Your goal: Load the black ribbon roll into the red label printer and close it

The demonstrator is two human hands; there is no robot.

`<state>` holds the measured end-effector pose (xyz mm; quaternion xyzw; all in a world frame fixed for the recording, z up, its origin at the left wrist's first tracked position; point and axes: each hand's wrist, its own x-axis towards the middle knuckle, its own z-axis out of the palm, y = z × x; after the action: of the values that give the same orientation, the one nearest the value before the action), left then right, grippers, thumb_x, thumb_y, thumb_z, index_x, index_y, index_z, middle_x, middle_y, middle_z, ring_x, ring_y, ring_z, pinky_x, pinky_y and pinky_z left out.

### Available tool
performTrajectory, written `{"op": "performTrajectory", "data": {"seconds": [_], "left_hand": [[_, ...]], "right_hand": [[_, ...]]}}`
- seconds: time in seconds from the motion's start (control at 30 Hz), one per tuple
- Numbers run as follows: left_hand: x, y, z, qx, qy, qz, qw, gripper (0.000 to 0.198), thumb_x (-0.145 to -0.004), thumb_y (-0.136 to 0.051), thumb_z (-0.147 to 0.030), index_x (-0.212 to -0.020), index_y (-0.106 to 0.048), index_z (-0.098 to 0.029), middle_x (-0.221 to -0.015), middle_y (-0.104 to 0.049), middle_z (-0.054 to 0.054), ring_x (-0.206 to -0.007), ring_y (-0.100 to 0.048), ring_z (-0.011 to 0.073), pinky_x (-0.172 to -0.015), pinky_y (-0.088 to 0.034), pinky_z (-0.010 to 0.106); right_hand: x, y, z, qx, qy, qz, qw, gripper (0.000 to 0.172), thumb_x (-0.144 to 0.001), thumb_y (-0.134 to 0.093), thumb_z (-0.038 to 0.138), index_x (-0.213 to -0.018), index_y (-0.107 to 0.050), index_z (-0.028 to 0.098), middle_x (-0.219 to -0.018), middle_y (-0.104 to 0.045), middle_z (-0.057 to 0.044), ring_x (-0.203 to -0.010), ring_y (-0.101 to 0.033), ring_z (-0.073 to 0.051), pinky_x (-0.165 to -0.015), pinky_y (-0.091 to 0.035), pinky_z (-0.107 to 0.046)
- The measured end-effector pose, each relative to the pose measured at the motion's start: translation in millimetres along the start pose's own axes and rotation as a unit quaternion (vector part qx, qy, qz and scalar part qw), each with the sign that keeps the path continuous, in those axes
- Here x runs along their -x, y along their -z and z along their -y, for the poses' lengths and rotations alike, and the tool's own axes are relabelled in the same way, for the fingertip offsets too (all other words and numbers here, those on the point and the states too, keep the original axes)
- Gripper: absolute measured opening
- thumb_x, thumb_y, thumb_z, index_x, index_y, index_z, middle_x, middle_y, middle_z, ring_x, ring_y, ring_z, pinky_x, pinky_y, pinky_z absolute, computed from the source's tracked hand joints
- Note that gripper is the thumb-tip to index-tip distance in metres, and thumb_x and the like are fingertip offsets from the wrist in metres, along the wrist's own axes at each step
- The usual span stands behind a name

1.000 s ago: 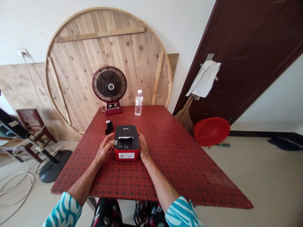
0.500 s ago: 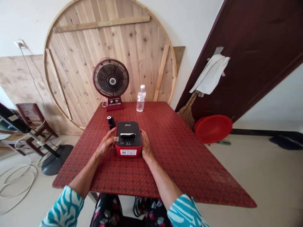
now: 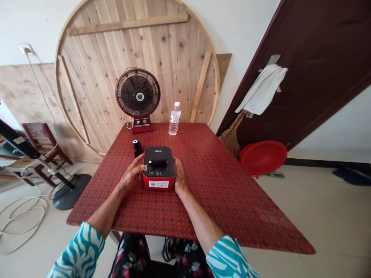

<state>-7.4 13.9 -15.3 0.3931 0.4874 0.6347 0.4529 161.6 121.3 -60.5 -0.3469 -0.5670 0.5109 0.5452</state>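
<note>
A: What's closest in?

B: The patterned sleeves (image 3: 82,251) at the bottom edge, then the forearms running up onto the table's red patterned cloth (image 3: 232,204). The left hand (image 3: 131,173) and right hand (image 3: 181,177) sit on either side of a red-and-black label printer (image 3: 159,168).

A: Are they gripping it?

B: Yes, but lightly. The left fingers (image 3: 136,164) lie against the printer's left side and the right fingers (image 3: 177,166) against its right side, so it sits between the palms. Nothing looks clenched, and it's resting flat on the cloth, not lifted.

A: What's beside it?

B: A small black spool (image 3: 137,148) stands upright just behind the left hand, close to the printer's back left corner.

A: And further out?

B: At the far edge of the table are a red desk fan (image 3: 138,94) and, to its right, a plastic water bottle (image 3: 174,119). Behind them a big round wooden board (image 3: 179,50) leans on the wall. Off to the right are a straw broom (image 3: 232,139) and a red plastic basin (image 3: 262,157), below a dark door (image 3: 319,58) with a white cloth (image 3: 262,88) on it. To the left, there's a small wooden chair (image 3: 43,143) and coiled white cable (image 3: 20,220) on the floor.
</note>
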Motion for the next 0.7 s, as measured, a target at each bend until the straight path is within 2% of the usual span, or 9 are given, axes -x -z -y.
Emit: {"op": "performTrajectory", "data": {"seconds": [0.27,0.4,0.5,0.7], "left_hand": [[-2.0,1.4,4.5,0.048,0.024,0.021,0.998,0.074,-0.072,-0.066,-0.037,-0.138,-0.039,-0.021,-0.061,-0.054,-0.004,-0.045,-0.041,0.0063,-0.045,-0.028,0.019],[-0.9,-1.1,3.6,0.077,0.038,-0.001,0.996,0.076,-0.068,-0.068,-0.033,-0.137,-0.040,-0.019,-0.065,-0.054,-0.004,-0.047,-0.042,0.0057,-0.047,-0.028,0.019],[-1.1,-3.6,3.6,0.080,0.046,-0.018,0.996,0.075,-0.067,-0.067,-0.031,-0.136,-0.041,-0.017,-0.060,-0.051,-0.005,-0.046,-0.040,0.0059,-0.047,-0.028,0.020],[-1.9,-4.7,4.7,0.067,0.028,-0.028,0.997,0.070,-0.063,-0.067,-0.029,-0.130,-0.046,-0.016,-0.054,-0.046,-0.007,-0.043,-0.035,0.0059,-0.044,-0.024,0.021]], "right_hand": [[1.8,0.9,1.9,0.008,0.003,0.004,1.000,0.051,-0.086,-0.036,0.056,-0.115,-0.058,0.021,-0.122,-0.061,-0.007,-0.116,-0.051,-0.023,-0.102,-0.035,-0.041],[3.9,0.8,5.2,0.014,-0.001,-0.001,1.000,0.052,-0.086,-0.035,0.057,-0.115,-0.059,0.021,-0.120,-0.062,-0.007,-0.115,-0.052,-0.023,-0.102,-0.035,-0.041],[5.2,0.8,7.2,0.013,-0.004,-0.004,1.000,0.051,-0.086,-0.035,0.057,-0.114,-0.059,0.022,-0.119,-0.062,-0.006,-0.115,-0.052,-0.023,-0.102,-0.035,-0.041],[4.7,2.2,5.9,0.015,0.009,0.007,1.000,0.054,-0.085,-0.036,0.058,-0.117,-0.057,0.021,-0.124,-0.060,-0.008,-0.117,-0.050,-0.024,-0.102,-0.035,-0.042]]}}
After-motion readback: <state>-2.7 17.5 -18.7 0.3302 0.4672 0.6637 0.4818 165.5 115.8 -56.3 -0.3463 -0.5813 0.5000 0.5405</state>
